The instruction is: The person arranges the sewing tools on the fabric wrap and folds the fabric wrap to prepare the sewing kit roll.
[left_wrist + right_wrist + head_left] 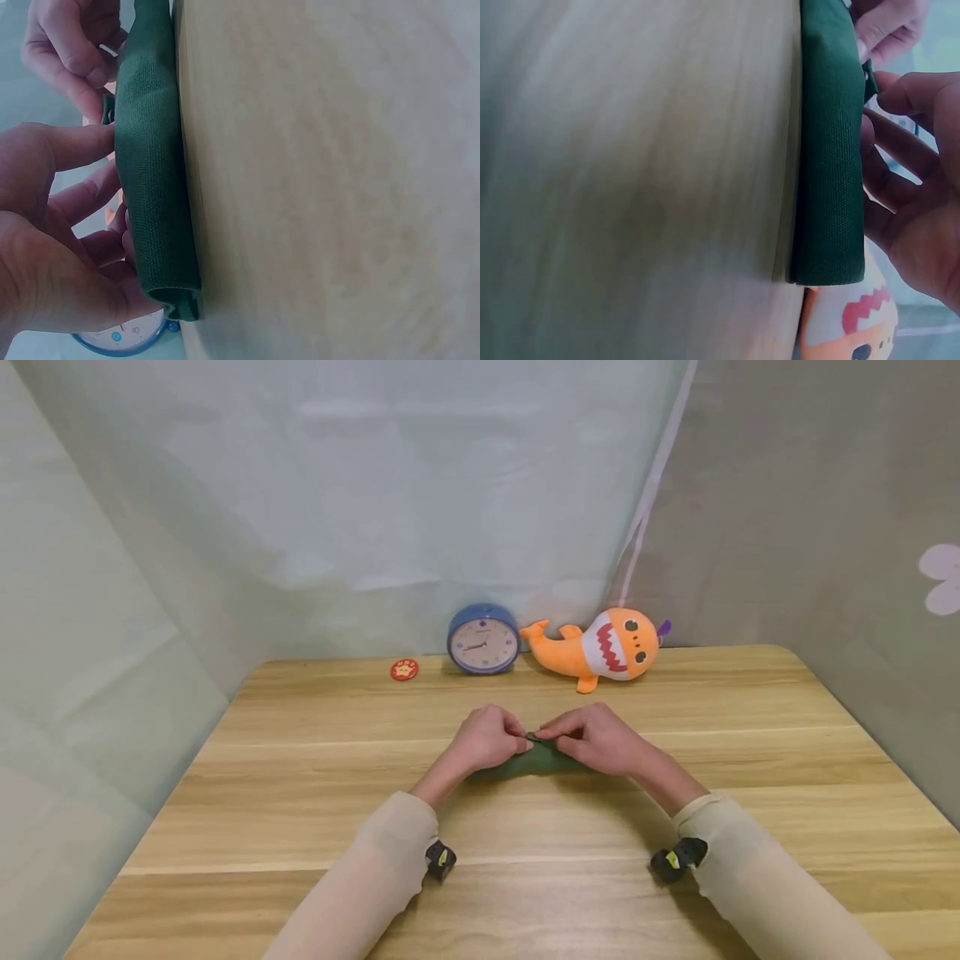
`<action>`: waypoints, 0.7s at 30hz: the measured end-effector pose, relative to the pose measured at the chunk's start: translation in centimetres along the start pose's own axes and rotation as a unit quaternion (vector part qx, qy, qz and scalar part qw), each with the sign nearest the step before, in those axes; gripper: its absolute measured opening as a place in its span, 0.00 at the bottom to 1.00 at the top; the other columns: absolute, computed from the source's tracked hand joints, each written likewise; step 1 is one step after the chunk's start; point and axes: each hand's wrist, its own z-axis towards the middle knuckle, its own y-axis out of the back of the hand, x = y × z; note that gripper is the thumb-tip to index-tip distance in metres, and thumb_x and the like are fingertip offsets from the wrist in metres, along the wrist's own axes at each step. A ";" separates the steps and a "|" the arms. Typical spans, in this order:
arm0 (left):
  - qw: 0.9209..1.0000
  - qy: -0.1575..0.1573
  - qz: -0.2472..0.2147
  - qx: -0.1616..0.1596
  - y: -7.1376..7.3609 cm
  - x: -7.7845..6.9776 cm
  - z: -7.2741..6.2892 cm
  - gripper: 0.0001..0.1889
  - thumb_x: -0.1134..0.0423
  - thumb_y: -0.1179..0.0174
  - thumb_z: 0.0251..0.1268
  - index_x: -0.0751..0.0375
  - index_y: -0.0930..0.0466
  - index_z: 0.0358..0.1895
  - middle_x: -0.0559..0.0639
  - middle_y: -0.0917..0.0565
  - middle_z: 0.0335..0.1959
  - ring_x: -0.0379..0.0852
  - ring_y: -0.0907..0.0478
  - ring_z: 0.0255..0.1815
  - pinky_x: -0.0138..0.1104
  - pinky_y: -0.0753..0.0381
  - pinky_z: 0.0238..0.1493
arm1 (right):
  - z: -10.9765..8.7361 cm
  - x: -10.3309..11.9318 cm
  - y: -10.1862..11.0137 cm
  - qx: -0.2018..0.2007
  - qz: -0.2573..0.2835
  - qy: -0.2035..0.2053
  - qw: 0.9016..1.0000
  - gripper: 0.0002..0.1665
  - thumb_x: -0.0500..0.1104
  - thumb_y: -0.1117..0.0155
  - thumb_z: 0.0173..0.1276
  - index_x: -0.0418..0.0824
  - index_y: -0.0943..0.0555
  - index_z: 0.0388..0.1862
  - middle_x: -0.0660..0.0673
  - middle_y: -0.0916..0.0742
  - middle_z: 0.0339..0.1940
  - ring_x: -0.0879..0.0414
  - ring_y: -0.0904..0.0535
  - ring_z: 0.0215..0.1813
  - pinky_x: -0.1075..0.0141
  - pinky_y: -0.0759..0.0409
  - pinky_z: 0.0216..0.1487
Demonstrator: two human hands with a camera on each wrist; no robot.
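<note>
A long roll of dark green cloth (534,763) lies on the table in front of me, crosswise. My left hand (491,739) grips it from the left, its thumb and fingers spread along the far side of the roll (154,180) in the left wrist view. From the right, my right hand (603,739) pinches a small green tab (870,82) that sticks out at the middle of the roll. Both hands' fingertips come close together around this tab. One end of the roll shows loose folds in the left wrist view; the other end looks smooth and flat.
Along the back of the wooden table (300,827) stand a blue round clock (483,642) and an orange plush shark (592,650). A red round disc with a yellow star (404,670) lies left of the clock. Pale cloth walls (375,510) surround the table.
</note>
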 end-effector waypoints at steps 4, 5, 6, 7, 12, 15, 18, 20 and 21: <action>1.000 -0.003 0.000 0.001 0.0 -0.1 0.0 0.07 0.61 0.28 0.65 0.59 0.07 0.41 0.49 0.07 0.39 0.47 0.14 0.46 0.40 0.16 0.53 | -0.3 0.3 0.1 0.001 -0.048 0.029 0.998 0.18 0.30 0.35 0.70 0.40 0.09 0.55 0.40 0.08 0.53 0.45 0.10 0.58 0.48 0.14 0.59; 1.000 -0.004 0.002 0.001 -0.1 -0.1 0.0 0.07 0.61 0.28 0.65 0.59 0.07 0.41 0.49 0.07 0.39 0.47 0.13 0.46 0.40 0.16 0.53 | -0.3 0.3 0.1 0.002 -0.057 0.033 0.998 0.18 0.30 0.35 0.70 0.40 0.10 0.55 0.40 0.08 0.54 0.44 0.10 0.58 0.47 0.15 0.59; 1.000 -0.004 0.002 0.001 -0.1 -0.1 0.0 0.07 0.61 0.28 0.65 0.59 0.07 0.41 0.49 0.07 0.39 0.46 0.14 0.45 0.40 0.16 0.52 | -0.4 0.3 0.1 0.004 -0.064 0.038 0.997 0.18 0.31 0.35 0.70 0.40 0.10 0.56 0.40 0.08 0.54 0.44 0.11 0.58 0.47 0.15 0.60; 1.000 -0.005 0.002 0.001 -0.1 -0.2 0.0 0.07 0.61 0.28 0.65 0.59 0.07 0.41 0.49 0.07 0.39 0.46 0.14 0.45 0.39 0.16 0.52 | -0.5 0.3 0.1 0.007 -0.072 0.042 0.997 0.19 0.31 0.35 0.70 0.40 0.10 0.57 0.40 0.08 0.55 0.44 0.11 0.58 0.47 0.15 0.60; 1.000 -0.014 0.002 0.010 -0.1 -0.3 0.1 0.07 0.61 0.28 0.66 0.60 0.07 0.41 0.49 0.07 0.39 0.45 0.14 0.43 0.38 0.16 0.49 | -0.9 0.4 0.3 0.015 -0.100 0.063 0.993 0.20 0.31 0.35 0.70 0.39 0.11 0.58 0.39 0.09 0.56 0.44 0.11 0.59 0.46 0.15 0.60; 1.000 -0.018 0.004 0.014 -0.1 -0.1 0.1 0.07 0.61 0.28 0.66 0.60 0.07 0.41 0.50 0.07 0.39 0.46 0.14 0.43 0.37 0.17 0.49 | -0.9 0.5 0.4 0.016 -0.095 0.057 0.994 0.20 0.30 0.35 0.70 0.40 0.11 0.58 0.40 0.08 0.56 0.45 0.11 0.59 0.47 0.15 0.60; 1.000 -0.014 0.009 0.017 -0.1 0.1 0.0 0.07 0.60 0.28 0.66 0.60 0.07 0.41 0.49 0.08 0.39 0.46 0.15 0.44 0.37 0.17 0.49 | -0.8 0.6 0.4 0.021 -0.074 0.038 0.996 0.20 0.32 0.35 0.71 0.42 0.11 0.59 0.41 0.09 0.57 0.49 0.11 0.56 0.52 0.13 0.56; 1.000 -0.009 0.012 0.020 0.0 0.2 -0.1 0.09 0.59 0.28 0.66 0.59 0.08 0.42 0.49 0.08 0.40 0.45 0.15 0.44 0.37 0.17 0.49 | -0.8 0.5 0.5 0.025 -0.052 0.021 0.998 0.21 0.32 0.35 0.72 0.42 0.12 0.61 0.41 0.09 0.58 0.52 0.11 0.49 0.58 0.13 0.50; 1.000 -0.007 0.011 0.023 0.1 0.2 -0.3 0.10 0.58 0.28 0.66 0.59 0.08 0.44 0.50 0.08 0.41 0.45 0.16 0.44 0.38 0.18 0.49 | -0.8 0.4 0.7 0.026 -0.043 0.010 0.999 0.21 0.33 0.34 0.72 0.43 0.12 0.62 0.41 0.09 0.58 0.54 0.12 0.46 0.60 0.14 0.47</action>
